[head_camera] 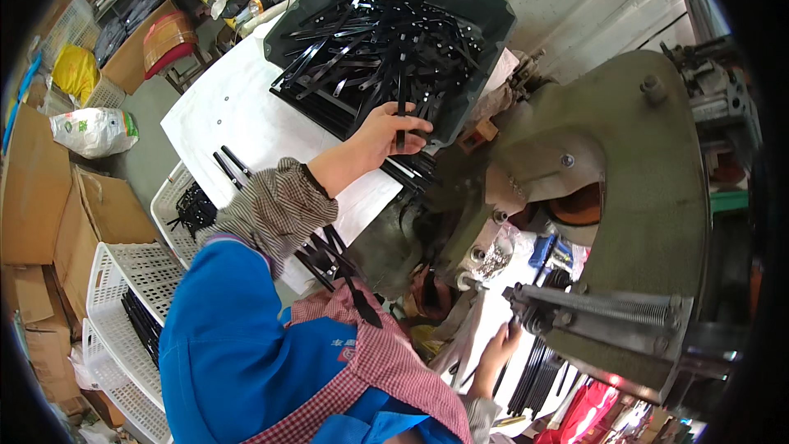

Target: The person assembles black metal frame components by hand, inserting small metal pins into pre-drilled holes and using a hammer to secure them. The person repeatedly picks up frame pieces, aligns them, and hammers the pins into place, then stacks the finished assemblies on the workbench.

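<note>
My left hand (394, 129) is at the near rim of a dark green plastic bin (493, 55), its fingers around a slim black strip (402, 83) that points into the bin. Many glossy black strips (351, 43) with holed ends lie heaped inside. My right hand (500, 348) is at the lower right, fingertips close to the working end of a green press-like machine (647, 166). A dark piece is at those fingertips; whether they grip it is unclear. Beside that hand, a bundle of long black strips (533, 376) lies on a white surface.
The bin stands on a white tabletop (209, 105), with loose black pieces (231, 166) near its edge. White plastic baskets (132, 259) holding black parts stand at the left. A spring-fitted machine arm (604, 305) reaches over the right work area. Cardboard boxes (37, 191) line the far left.
</note>
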{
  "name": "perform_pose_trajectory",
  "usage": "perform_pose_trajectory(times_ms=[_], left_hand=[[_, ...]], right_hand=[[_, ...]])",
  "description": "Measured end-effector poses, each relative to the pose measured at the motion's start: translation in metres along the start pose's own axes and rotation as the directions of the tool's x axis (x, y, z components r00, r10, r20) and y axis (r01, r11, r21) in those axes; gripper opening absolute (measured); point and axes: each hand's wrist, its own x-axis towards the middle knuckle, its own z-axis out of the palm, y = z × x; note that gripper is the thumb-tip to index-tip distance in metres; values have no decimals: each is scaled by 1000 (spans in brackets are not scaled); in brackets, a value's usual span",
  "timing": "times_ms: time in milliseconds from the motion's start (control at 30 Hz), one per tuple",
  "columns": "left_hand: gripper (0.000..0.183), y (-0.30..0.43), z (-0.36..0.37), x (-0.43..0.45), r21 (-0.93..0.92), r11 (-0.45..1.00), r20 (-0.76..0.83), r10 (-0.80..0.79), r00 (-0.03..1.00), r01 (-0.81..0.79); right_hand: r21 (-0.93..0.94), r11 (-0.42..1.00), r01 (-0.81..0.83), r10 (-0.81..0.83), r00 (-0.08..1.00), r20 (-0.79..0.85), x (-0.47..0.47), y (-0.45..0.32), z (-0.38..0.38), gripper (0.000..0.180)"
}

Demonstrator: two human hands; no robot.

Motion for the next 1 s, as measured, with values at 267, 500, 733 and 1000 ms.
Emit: perform_pose_trajectory(times_ms=[267,500,733,1000], left_hand=[[30,-72,-15,-121,344,933,128,64,990,-105],[29,-98,-36,-203,531,841,313,-308,898,104],[28,-108,-7,-199,523,850,386,-301,872,62],[28,-112,-5,-193,542,841,301,-192,934,-2]], right_hand=[[-186,970,153,-104,962,252,73,5,123,47],[-329,801,500,-463,866,189,82,-17,130,41],[-306,844,440,-437,896,84,83,-33,122,26],[-144,931,334,-325,942,85,85,-37,118,37]])
